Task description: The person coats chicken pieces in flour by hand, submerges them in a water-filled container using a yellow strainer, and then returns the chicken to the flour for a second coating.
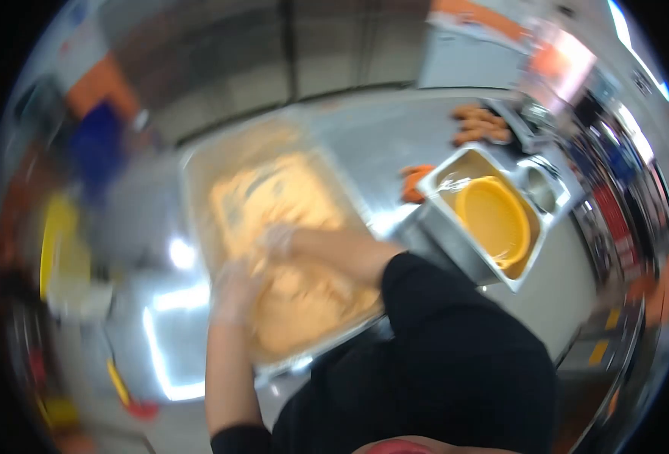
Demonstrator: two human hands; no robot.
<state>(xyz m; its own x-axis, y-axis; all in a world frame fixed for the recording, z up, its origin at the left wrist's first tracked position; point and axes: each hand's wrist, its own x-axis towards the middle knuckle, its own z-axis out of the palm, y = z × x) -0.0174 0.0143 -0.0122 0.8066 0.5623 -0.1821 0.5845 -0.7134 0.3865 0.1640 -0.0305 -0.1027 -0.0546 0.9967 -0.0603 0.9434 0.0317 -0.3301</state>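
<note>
A large, pale rectangular tub (342,178) on the metal table holds an orange-yellow powdery coating mix (304,185), heaped and clumped in places. My left hand (236,291), in a clear glove, is at the tub's left side, touching the mix. My right hand (277,240), also gloved, reaches across into the middle of the mix, just above and right of the left one. Motion blur and the mix smear the fingers of both hands, so what they hold, if anything, does not show.
Right of the tub, a steel pan (470,261) holds a yellow round container (493,219). An orange cloth-like item (416,184) lies beside it. Several brown pieces (482,125) sit farther back. A red-and-yellow item (130,393) is at lower left.
</note>
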